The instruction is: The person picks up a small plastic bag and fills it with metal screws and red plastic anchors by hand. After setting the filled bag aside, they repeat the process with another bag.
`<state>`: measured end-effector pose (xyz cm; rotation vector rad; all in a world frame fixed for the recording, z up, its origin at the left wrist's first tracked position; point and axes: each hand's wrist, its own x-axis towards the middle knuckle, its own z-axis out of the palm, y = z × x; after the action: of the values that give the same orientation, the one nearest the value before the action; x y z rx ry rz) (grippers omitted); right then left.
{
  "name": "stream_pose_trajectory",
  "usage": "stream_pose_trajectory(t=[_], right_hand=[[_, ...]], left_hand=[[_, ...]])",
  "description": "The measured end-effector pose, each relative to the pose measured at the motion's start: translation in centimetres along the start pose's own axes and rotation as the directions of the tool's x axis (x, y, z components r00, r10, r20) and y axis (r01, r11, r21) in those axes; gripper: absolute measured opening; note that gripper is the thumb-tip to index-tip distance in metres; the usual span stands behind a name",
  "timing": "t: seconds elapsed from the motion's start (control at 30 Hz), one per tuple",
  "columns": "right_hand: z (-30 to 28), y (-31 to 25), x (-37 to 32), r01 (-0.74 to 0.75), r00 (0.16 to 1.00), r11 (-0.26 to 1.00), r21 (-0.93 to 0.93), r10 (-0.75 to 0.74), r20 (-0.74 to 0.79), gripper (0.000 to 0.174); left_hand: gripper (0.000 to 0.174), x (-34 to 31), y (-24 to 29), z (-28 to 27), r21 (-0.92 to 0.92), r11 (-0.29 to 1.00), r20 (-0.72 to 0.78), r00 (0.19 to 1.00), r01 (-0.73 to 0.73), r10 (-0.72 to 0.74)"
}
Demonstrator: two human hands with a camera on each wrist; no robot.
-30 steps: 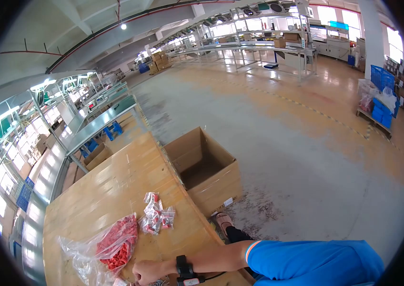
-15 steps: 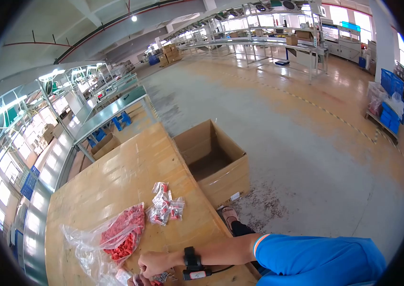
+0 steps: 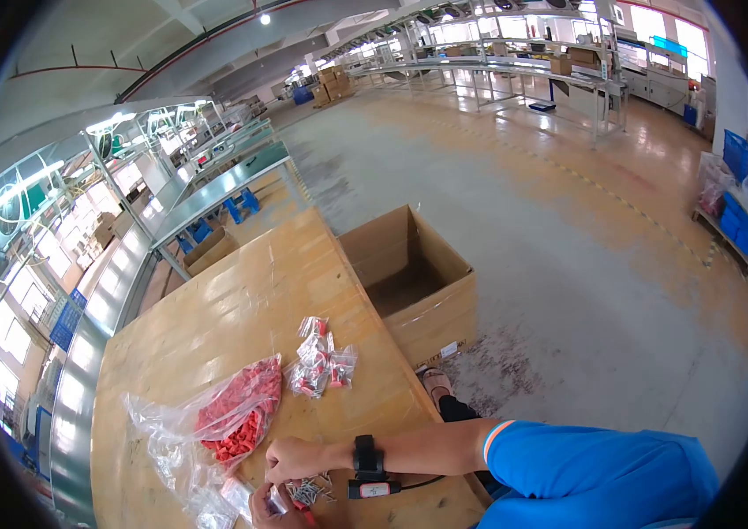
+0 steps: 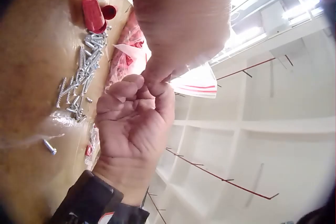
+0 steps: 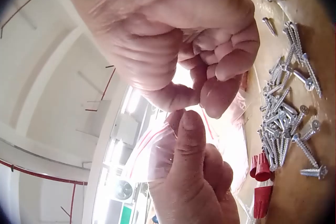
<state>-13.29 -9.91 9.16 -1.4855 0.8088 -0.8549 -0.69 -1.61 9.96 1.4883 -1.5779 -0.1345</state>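
Observation:
My right hand (image 3: 296,460) and left hand (image 3: 270,510) meet fingertip to fingertip close over the table's near end. Between them is a small clear zip bag (image 5: 161,153) with red stripes along its mouth. The left thumb and fingers pinch the bag, and the right thumb and forefinger pinch its upper edge. Its contents are hidden by the hands. Beside them lies a loose pile of silver screws (image 5: 283,124), with a few red ribbed plastic caps (image 5: 262,201) at its edge. A large clear bag (image 3: 152,432) spills red plastic pieces (image 3: 246,428) just beyond the hands.
Several filled small zip bags (image 3: 321,360) lie in a heap on the wooden table (image 3: 242,300). An open cardboard box (image 3: 440,322) stands on the floor against the table's right edge. Metal workbenches (image 3: 224,189) stand farther off at the left.
The head view has shifted, so the table and box sit higher and farther right. The left hand, scarcely visible before, has come into view beside the right hand, and more screws show.

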Motion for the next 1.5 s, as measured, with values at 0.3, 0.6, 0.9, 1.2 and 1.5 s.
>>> stream_pose_trajectory(t=[0.3, 0.6, 0.9, 1.2, 1.5], right_hand=[[-0.4, 0.0, -0.1, -0.051, 0.999, 0.985, 0.163, 0.047, 0.026, 0.02], [-0.8, -0.7, -0.2, 0.011, 0.994, 0.996, -0.085, -0.002, 0.109, 0.028], [0.0, -0.7, 0.1, 0.221, 0.975, 0.972, -0.083, -0.221, 0.008, 0.028], [0.0, -0.3, 0.1, 0.073, 0.993, 0.993, 0.091, -0.08, 0.082, 0.022], [-0.3, -2.4, -0.7, 0.487, 0.872, 0.853, -0.185, -0.486, 0.055, 0.025]], left_hand=[[0.019, 0.0, 0.1, 0.1, 0.01, 0.998, 0.013, 0.998, -0.063, 0.063], [0.016, -0.1, -1.6, 0.1, -0.085, 0.983, 0.002, 0.986, 0.163, -0.164], [0.02, 0.0, -1.2, -0.3, -0.565, 0.712, 0.218, 0.908, 0.417, -0.358], [0.014, 0.2, -1.7, 0.2, -0.618, 0.691, 0.165, 0.921, 0.375, -0.352], [0.015, -0.1, -1.7, -0.2, -0.621, 0.619, 0.287, 0.874, 0.481, -0.391]])
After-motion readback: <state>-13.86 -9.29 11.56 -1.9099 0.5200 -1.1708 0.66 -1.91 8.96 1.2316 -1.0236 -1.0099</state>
